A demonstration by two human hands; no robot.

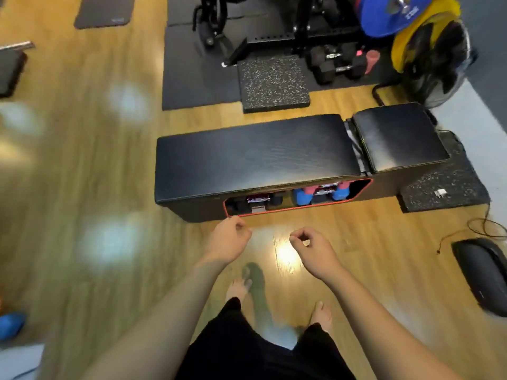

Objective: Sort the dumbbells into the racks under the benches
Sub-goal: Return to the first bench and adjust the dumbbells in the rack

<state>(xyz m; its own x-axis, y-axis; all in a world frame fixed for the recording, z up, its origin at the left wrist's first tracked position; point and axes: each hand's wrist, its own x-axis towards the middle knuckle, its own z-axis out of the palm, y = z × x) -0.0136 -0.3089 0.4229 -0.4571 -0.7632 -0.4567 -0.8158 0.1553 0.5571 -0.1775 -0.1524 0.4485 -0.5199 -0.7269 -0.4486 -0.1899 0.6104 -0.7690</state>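
Both hands were out in front of the person and neither was carrying anything. The left hand [229, 239] hung with loosely curled fingers, just in front of the lower left corner of the rack opening. The right hand [311, 246] was beside it, well apart from the bench, thumb and forefinger nearly meeting but with nothing between them as far as I could see.

The long black padded bench [255, 157] sat across the wooden plank floor [82, 187], and underneath it was the red-rimmed storage rack [299, 207] cut into the black base. Inside on the left lay a black hex dumbbell with a chrome handle [258, 200], and on the right a blue dumbbell [304, 197] with a pink one [343, 186] tucked behind it (the shadow in there made it hard to count exactly).

More black hex dumbbells [333, 64] were sitting on the black rubber mat [197, 75] further back, near the black machine frame, with a speckled rubber tile [274, 83] just beside them. A blue weight plate [389, 15] and a yellow one [406, 48] leaned at the top right next to a black floor fan [439, 75].

The person's bare feet [238, 287] were on the floor, black shorts at the bottom edge.
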